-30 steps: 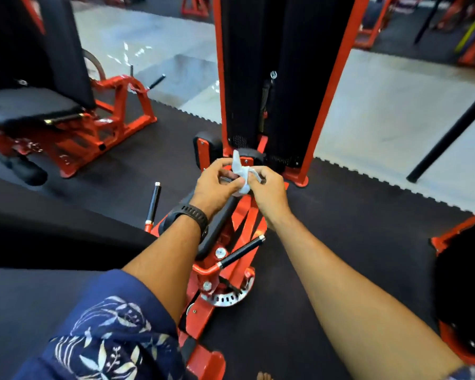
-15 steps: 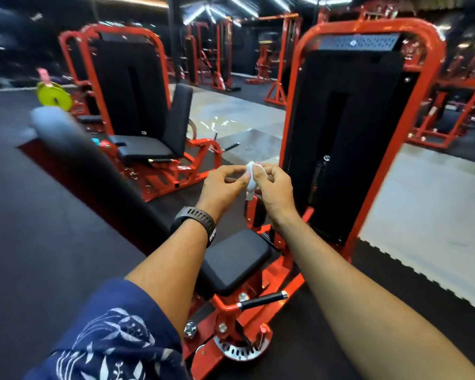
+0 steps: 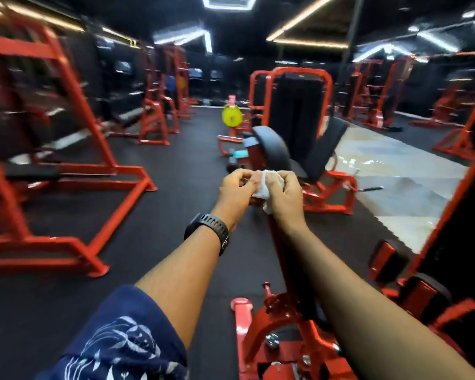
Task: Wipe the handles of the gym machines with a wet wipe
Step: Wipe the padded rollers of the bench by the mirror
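Observation:
A crumpled white wet wipe [image 3: 263,189] is pinched between both hands at chest height in the middle of the view. My left hand [image 3: 236,192], with a black watch on its wrist, grips the wipe's left side. My right hand [image 3: 284,194] closes over its right side, and a corner hangs below. Neither hand touches a machine. A thin black handle [image 3: 370,189] sticks out from the red machine with black pads [image 3: 313,160] just beyond my hands.
Red-framed gym machines stand all around on black rubber flooring. A large red frame [image 3: 74,165] is at the left. A red machine base [image 3: 280,338] lies right below my arms, another at the right edge. A yellow weight plate [image 3: 231,115] stands further back.
The view has swung up and to the left, from the machine at my feet to the gym hall. Both hands stayed together on the wipe, now bunched more tightly.

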`<state>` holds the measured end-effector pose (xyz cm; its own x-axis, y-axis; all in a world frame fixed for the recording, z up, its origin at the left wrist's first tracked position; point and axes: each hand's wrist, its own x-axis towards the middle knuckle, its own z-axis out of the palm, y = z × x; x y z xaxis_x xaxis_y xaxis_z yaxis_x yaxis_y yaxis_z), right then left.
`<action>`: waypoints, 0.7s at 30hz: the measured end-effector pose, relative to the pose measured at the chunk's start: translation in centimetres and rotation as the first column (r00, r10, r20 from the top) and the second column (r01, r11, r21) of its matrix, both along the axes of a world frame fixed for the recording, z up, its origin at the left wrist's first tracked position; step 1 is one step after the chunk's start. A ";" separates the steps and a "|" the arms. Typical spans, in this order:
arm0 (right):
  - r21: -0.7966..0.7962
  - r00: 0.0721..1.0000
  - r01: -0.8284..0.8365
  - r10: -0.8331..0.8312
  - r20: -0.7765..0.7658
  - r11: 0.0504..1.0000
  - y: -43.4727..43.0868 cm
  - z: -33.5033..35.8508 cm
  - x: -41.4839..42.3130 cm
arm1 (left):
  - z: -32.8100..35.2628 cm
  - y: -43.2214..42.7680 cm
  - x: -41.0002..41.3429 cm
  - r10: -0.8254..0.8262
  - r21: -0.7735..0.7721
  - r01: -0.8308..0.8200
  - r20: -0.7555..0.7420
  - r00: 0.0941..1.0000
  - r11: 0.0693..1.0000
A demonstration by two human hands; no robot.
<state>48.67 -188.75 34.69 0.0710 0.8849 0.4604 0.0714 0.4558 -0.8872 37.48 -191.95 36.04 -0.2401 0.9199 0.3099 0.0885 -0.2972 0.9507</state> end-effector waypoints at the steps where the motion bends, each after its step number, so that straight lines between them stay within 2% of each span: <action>1: 0.011 0.999 -0.052 0.053 -0.013 0.999 -0.2 0.3 -2.6 | 0.3 -0.9 -2.1 0.038 -0.006 -0.037 0.023 0.999 0.999; 5: 0.028 0.962 -0.272 0.273 -0.029 0.962 -1.4 1.7 -11.5 | 0.9 -4.2 -9.6 0.175 0.005 -0.175 0.053 0.983 0.984; 8: 0.001 0.882 -0.471 0.471 -0.022 0.882 -2.1 2.1 -17.2 | 1.2 -6.7 -14.6 0.386 0.018 -0.388 0.062 0.920 0.922; 11: -0.038 0.748 -0.663 0.661 -0.055 0.747 -3.7 2.4 -22.5 | 1.1 -9.7 -19.4 0.604 0.039 -0.605 0.032 0.796 0.795; 14: -0.058 0.535 -0.845 0.838 -0.105 0.532 -6.6 2.1 -27.8 | 0.5 -13.8 -23.6 0.787 0.048 -0.785 -0.039 0.616 0.617; 17: -0.078 0.355 -0.934 0.931 -0.085 0.349 -10.1 1.3 -32.8 | -0.4 -18.0 -27.3 0.895 0.047 -0.894 -0.018 0.445 0.445; 19: -0.085 0.286 -0.956 0.957 -0.048 0.281 -12.8 1.0 -36.7 | -0.7 -21.2 -29.9 0.932 0.030 -0.932 0.017 0.362 0.362; 21: -0.081 0.245 -0.966 0.969 -0.008 0.244 -15.1 0.7 -40.4 | -0.8 -24.2 -32.4 0.941 0.012 -0.943 0.067 0.332 0.332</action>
<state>8.27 -203.88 35.42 -0.8728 0.2973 0.3870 -0.3555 0.1559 -0.9216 5.03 -216.13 35.22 -0.9509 0.0588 0.3038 0.2989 -0.0797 0.9510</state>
